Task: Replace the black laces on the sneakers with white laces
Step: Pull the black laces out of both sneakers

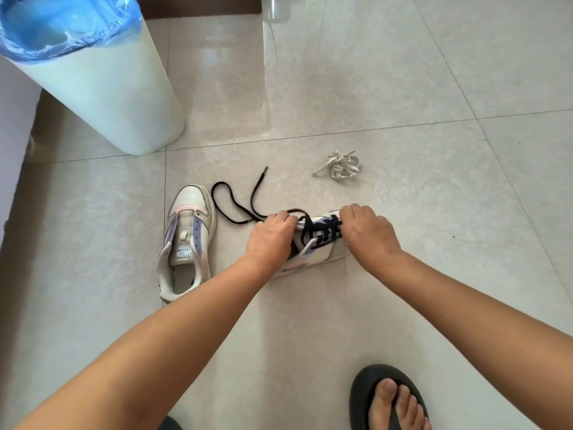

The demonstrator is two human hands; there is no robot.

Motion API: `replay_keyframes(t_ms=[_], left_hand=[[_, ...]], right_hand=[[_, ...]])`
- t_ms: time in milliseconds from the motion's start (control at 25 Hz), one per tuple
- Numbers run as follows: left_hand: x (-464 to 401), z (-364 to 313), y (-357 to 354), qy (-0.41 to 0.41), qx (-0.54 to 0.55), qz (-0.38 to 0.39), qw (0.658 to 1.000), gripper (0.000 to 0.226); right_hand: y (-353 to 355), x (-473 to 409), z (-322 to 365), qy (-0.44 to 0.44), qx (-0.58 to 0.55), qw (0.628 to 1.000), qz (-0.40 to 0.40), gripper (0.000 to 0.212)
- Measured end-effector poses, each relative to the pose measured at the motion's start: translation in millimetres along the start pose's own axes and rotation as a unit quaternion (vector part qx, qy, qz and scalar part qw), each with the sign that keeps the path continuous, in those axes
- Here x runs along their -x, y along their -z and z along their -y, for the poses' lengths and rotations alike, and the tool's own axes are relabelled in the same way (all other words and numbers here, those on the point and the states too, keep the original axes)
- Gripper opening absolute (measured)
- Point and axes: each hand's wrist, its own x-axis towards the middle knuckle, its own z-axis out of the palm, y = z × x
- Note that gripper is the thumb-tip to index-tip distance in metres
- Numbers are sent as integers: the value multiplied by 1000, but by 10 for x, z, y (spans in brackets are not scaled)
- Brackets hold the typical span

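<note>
While half unthreaded, the black lace across a pastel-trimmed white sneaker.

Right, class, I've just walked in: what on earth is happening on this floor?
A person is unlacing a sneaker on the tiled floor. The left hand and the right hand both work at its black lace, part of which trails loose. A second sneaker lies beside it, already laceless. The white laces sit bundled nearby, untouched.
</note>
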Motion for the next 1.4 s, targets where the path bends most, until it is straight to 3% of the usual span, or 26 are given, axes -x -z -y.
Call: replay_keyframes(t_ms=[40, 120, 280, 360, 440, 520, 560, 640, 720, 840, 920, 1000, 1120, 1160, 1240, 1320, 1400], left_hand=[[-5, -14, -2, 4, -4, -2, 1000, 38], [-14, -33, -4, 9, -1, -1, 1000, 35], [-17, -7, -15, 9, 8, 0, 1000, 36], [-10, -1, 5, 10, 5, 1, 1000, 37], [-2, -17, 42, 11, 3, 6, 1000, 39], [-1, -34, 55, 15, 3, 7, 1000, 40], [-7, -33, 51, 14, 3, 6, 1000, 40], [-16, -15, 31, 11, 2, 7, 1000, 41], [-18, -19, 30, 14, -4, 11, 1000, 40], [-14, -38, 49, 15, -10, 14, 1000, 39], [-7, -34, 49, 18, -7, 15, 1000, 40], [-8, -33, 59, 33, 4, 17, 999, 42], [-3, -61, 72, 54, 17, 13, 998, 43], [-4, -68, 74, 54, 19, 12, 998, 43], [-4, -73, 73, 56, 24, 10, 998, 42], [-6, -78, 74, 67, 36, 7, 997, 40], [-2, -82, 73, 70, 40, 6, 997, 38]], right_hand=[[12, 45, 83, 25, -5, 997, -67, 41], [-54, 126, 233, 106, -46, 983, -141, 32], [-73, 68, 269, 187, -59, 967, -164, 10], [-94, 99, 204, 226, -82, 953, -183, 18], [-131, 280, 94, 324, -55, 939, -102, 17], [-109, 470, -31, 384, 15, 921, 58, 18], [-3, 494, -56, 358, 52, 917, 171, 17], [134, 414, -15, 248, 26, 935, 252, 23], [229, 243, 135, 102, -86, 959, 250, 41], [252, 81, 369, 46, -203, 958, 199, 36], [200, 109, 328, 81, -221, 949, 210, 30], [147, 258, 184, 202, -114, 939, 255, 25], [-22, 645, 20, 349, 93, 824, 435, 24], [-41, 690, -15, 357, 109, 813, 447, 24], [8, 553, -38, 298, 40, 866, 399, 25], [88, 273, 9, 150, -101, 932, 313, 32], [166, 22, 141, 51, -229, 934, 269, 35]])
